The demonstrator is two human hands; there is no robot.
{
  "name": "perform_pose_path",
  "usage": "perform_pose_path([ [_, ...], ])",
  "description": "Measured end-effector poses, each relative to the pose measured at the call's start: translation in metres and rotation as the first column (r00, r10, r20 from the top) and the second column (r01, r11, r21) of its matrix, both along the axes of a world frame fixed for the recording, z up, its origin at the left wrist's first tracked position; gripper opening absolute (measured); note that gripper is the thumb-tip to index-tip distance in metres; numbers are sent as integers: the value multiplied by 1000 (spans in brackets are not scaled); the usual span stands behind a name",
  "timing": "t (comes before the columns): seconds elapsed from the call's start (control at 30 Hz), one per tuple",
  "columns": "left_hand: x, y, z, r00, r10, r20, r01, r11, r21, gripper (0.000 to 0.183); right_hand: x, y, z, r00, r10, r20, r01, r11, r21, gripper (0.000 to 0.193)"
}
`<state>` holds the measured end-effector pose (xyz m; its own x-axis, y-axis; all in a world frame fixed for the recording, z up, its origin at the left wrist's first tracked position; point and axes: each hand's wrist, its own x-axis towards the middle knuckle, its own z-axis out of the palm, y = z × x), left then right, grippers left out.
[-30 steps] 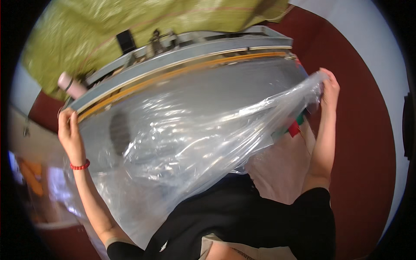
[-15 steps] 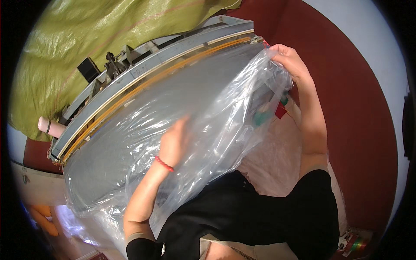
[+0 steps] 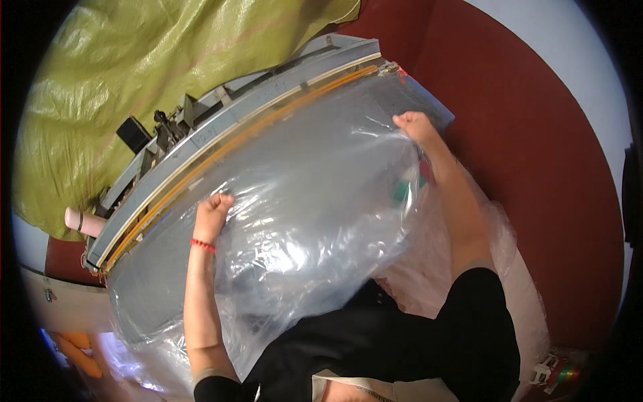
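Observation:
A large sheet of clear plastic film spreads over the grey table of a long machine and hangs down in front of my body. My left hand, above a red cord bracelet, is closed with its fingers pinching the film left of the middle. Over at the right end of the table, my right hand is closed on the film's edge, and tight folds run out from it. Between the hands the film is pulled fairly flat, with bright glare on its near part.
Along the far side runs a metal sealing bar with an orange strip. A pink cylinder and a black box are by it. Yellow-green woven sheeting hangs behind. More clear film lies piled at the right.
My right hand has come down and nearer with the film's edge. My left hand has moved left and now grips the film. Creases across the middle have flattened.

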<state>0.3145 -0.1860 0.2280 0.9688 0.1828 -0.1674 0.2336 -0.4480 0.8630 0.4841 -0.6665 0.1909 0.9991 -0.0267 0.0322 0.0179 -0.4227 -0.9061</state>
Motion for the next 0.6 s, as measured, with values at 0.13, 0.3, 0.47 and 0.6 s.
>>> perform_pose_path([
  [0.13, -5, 16, -23, 997, 37, 71, -22, 980, -195, 17, -30, 6, 15, 997, -74, -20, 71, 992, -104, 37],
  [0.3, -2, 5, -20, 994, 86, 74, -65, 967, -247, 19, -49, 10, 31, 972, -111, 209, 157, 963, -219, 34],
  [0.47, -2, 9, -23, 991, 119, 61, -104, 973, -204, 19, -94, 40, 70, 748, 493, 444, -321, 854, -409, 37],
  [0.6, -2, 8, -27, 986, 128, 104, -107, 978, -182, 20, -107, 41, 53, 723, 624, 297, -321, 683, -655, 34],
])
